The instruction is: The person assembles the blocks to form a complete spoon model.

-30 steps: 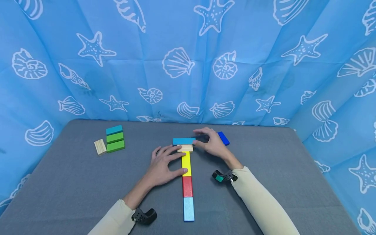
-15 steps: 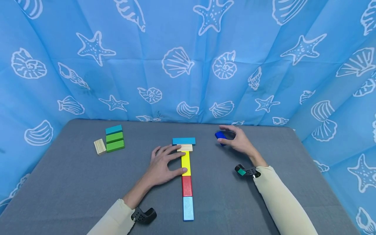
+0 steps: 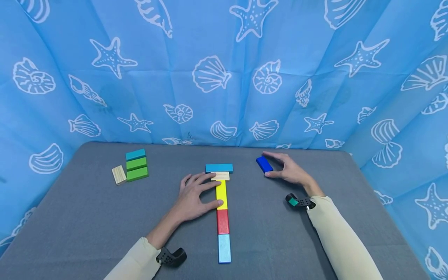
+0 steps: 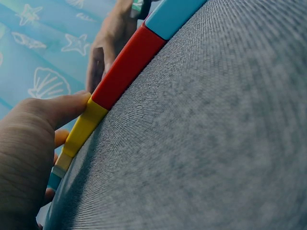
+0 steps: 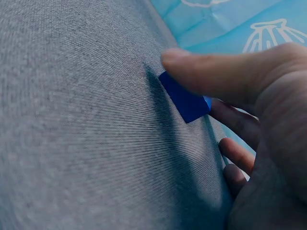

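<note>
Far left, a grained bare-wood block point(image 3: 119, 175) sits beside smooth green blocks point(image 3: 137, 174). Your left hand point(image 3: 191, 199) is spread, its thumb touching the glossy yellow block point(image 3: 221, 194), end to end with the red block point(image 3: 223, 222); expect both light, stiff and easily nudged. Rightward, the dark blue block point(image 3: 264, 165) lies on the ribbed grey tabletop point(image 3: 329, 169), your right hand point(image 3: 291, 170) spread around it; I cannot tell whether they touch. Its long sides should suit a pinch best, though smooth faces may slip.
</note>
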`<state>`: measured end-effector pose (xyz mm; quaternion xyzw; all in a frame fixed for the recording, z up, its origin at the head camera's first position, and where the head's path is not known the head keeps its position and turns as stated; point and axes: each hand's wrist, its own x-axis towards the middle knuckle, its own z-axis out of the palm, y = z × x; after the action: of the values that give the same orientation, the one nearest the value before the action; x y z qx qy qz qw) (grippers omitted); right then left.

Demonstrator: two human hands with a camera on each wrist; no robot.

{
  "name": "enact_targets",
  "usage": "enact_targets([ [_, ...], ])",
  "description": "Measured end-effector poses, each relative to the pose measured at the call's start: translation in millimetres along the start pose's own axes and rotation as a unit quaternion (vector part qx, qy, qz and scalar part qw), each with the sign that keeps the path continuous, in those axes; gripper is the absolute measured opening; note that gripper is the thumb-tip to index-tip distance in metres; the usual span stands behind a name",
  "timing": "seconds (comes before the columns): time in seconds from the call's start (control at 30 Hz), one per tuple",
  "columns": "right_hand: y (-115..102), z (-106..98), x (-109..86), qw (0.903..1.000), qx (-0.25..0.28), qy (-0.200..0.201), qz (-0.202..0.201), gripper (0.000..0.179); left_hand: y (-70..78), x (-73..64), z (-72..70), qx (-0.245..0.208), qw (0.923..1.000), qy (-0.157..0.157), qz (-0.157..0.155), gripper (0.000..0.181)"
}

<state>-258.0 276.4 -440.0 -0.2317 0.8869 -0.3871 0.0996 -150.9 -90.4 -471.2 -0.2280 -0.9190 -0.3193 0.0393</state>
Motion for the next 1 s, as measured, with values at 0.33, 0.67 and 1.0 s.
enact_targets([
  [0.33, 2, 5, 2.1, 0.9997, -0.019, 0.013, 0.004, 0.072, 0.2, -0.7, -0.1, 0.004, 1.0000, -0.001, -0.003, 0.060],
  [0.67, -22, 19, 15.7, 0.9970, 0.031, 0.068, 0.021, 0.070, 1.8, 0.6, -0.1, 0.004, 1.0000, -0.004, -0.007, 0.061],
  [1.0, -61, 53, 53.5, 0.9935, 0.060, 0.061, 0.075, 0.070, 2.7, 1.1, -1.1, 0.012, 0.9997, -0.011, -0.016, 0.061],
])
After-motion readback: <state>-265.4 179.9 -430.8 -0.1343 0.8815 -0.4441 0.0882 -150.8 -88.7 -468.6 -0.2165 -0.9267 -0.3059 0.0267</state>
